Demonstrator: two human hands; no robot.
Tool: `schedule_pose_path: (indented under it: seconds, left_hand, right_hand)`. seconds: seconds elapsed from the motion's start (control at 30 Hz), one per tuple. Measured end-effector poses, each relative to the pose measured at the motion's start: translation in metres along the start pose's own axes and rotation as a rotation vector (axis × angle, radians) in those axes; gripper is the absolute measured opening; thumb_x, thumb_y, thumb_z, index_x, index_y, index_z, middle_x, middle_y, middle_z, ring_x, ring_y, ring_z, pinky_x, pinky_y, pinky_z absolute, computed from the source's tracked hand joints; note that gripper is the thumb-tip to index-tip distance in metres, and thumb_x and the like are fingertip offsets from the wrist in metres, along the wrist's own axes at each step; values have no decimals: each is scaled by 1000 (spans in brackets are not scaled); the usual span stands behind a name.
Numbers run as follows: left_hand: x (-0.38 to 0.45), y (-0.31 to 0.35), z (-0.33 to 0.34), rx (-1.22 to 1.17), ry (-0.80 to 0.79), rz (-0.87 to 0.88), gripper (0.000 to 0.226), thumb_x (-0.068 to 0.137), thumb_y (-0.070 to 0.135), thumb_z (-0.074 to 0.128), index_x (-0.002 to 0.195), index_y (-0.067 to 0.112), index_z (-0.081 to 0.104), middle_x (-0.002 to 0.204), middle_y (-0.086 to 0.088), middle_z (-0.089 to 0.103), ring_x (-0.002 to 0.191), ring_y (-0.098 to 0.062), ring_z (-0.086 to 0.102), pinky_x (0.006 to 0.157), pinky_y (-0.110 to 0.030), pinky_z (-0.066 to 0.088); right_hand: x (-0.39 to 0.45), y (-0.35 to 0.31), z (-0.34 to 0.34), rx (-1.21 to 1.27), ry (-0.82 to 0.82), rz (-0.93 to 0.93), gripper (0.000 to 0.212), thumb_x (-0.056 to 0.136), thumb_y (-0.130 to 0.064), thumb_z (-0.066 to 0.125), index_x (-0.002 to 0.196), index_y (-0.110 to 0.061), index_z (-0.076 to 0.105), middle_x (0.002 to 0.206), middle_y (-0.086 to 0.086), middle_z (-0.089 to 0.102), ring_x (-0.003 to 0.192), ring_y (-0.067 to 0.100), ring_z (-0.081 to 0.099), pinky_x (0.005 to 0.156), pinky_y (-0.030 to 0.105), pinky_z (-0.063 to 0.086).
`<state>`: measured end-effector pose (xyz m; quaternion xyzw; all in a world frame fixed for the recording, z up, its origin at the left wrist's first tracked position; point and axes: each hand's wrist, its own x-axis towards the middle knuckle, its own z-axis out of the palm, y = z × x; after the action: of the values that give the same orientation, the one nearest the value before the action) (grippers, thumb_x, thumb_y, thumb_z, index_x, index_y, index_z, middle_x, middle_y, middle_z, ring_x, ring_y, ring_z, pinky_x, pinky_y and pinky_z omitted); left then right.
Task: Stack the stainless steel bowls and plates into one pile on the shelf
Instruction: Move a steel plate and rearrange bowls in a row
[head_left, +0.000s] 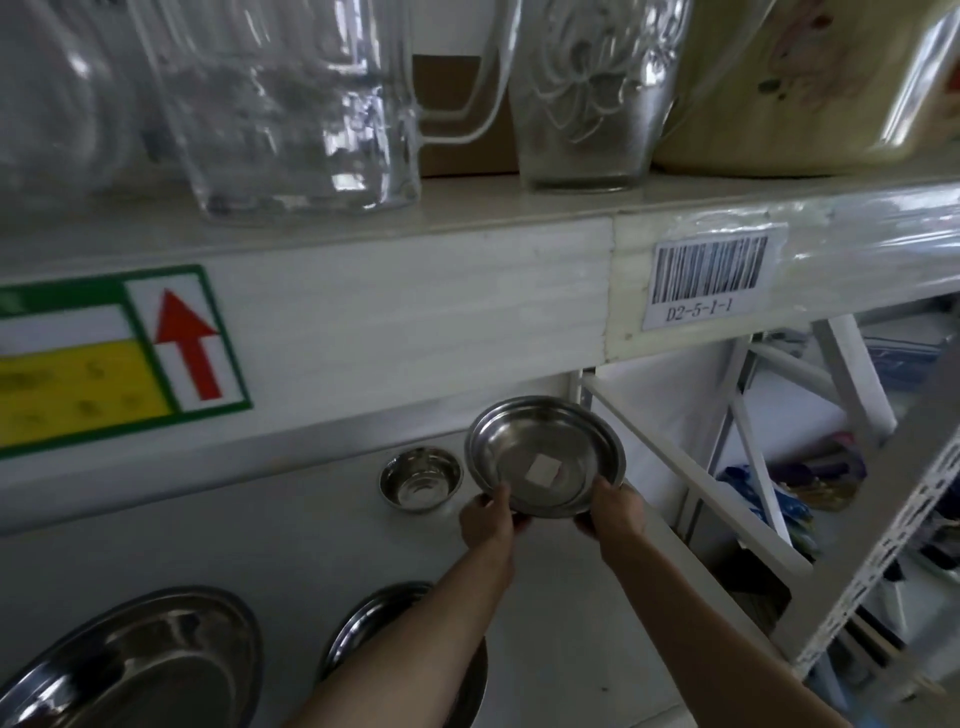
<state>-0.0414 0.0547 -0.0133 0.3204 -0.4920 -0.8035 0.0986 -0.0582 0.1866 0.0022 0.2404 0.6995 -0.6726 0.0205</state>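
A stainless steel plate (543, 447) with a white sticker in its middle is tilted toward me at the back of the grey shelf (260, 551). My left hand (488, 522) grips its near-left rim and my right hand (615, 512) grips its near-right rim. A small steel bowl (420, 480) stands upright just left of the plate. At the shelf's front a large steel plate (135, 662) lies at the lower left. Another steel dish (374, 618) lies beside it, partly hidden under my left forearm.
The upper shelf beam (415, 312) hangs low over the plates, with a barcode label (706, 278) and an arrow sticker (119, 358). Glass jugs (291, 104) stand on top. A white rack frame (691, 467) bounds the right side, with packaged goods (769, 493) behind.
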Motion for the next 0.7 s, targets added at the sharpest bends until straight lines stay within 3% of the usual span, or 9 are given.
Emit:
schedule_pose_path:
  seconds: [0.13,0.27,0.33,0.47,0.57,0.7]
  left_hand:
    - [-27,14,-15,-12,-67,-11,15,89,14,63,93,-1,64,88,-19,67,42,-12,66,52,-24,59]
    - [-53,28,-33,-39,-115,1,10,90,14,62,84,7,65,86,-13,68,42,-7,67,80,-38,59]
    - [-64,34,-44,-49,-133,11,11,90,14,62,81,8,65,84,-12,68,44,-7,68,86,-41,57]
    - [-80,42,-69,-49,-154,44,13,88,18,66,82,7,67,84,-12,71,54,-10,71,78,-33,59]
    - [-91,47,-85,-69,-167,57,13,88,19,66,85,7,68,84,-12,72,60,-14,72,62,-23,59]
    - [-108,53,-108,-74,-180,56,13,89,19,65,87,6,67,88,-13,72,68,-17,72,57,-18,58]
  right_hand:
    - [-21,-8,-5,73,-42,7,19,95,-15,46,92,-4,61,71,13,57,57,22,55,55,32,51]
    - [-45,-14,-7,75,-74,3,19,97,-16,47,99,-3,60,65,11,52,49,17,48,47,27,43]
    - [-56,-15,-6,68,-81,14,19,97,-18,48,102,-4,59,65,11,52,48,18,48,42,25,43]
    - [-74,-10,-1,85,-125,22,23,97,-17,49,105,2,59,64,12,51,45,19,48,40,22,43]
    - [-94,-7,1,75,-140,27,16,97,-15,48,95,-2,57,60,11,51,43,19,46,41,24,40]
    - [-117,-1,4,82,-155,17,17,97,-14,48,86,-5,57,54,9,50,41,19,45,40,24,38]
